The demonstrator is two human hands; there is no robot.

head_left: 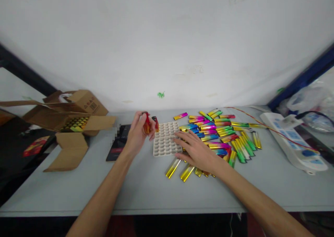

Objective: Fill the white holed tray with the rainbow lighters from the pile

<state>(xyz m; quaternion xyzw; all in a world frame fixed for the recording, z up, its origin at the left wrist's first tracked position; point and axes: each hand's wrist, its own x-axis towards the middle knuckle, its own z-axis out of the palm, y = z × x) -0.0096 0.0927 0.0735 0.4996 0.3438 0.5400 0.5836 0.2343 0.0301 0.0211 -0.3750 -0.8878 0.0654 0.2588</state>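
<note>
My left hand [137,129] is closed around a red and gold lighter [146,123], raised over the left edge of a white tray with rows of oval holes [167,144]. Another red and gold lighter [156,123] with a dark top stands upright at the tray's back left corner. At the tray's right side, my right hand [197,148] is spread, palm down, its fingertips over the tray edge. Under and beside it lie many shiny metallic lighter sleeves [210,137] in pink, blue, green, red and gold. Two gold and silver sleeves [173,168] lie in front of the tray.
On the left, an open cardboard box [97,123] holds several yellow and dark pieces. A dark flat object [114,150], partly pixelated, lies left of the tray. A white power strip [292,139] with cables stands on the right, near plastic bags [310,97]. A wall rises behind the table.
</note>
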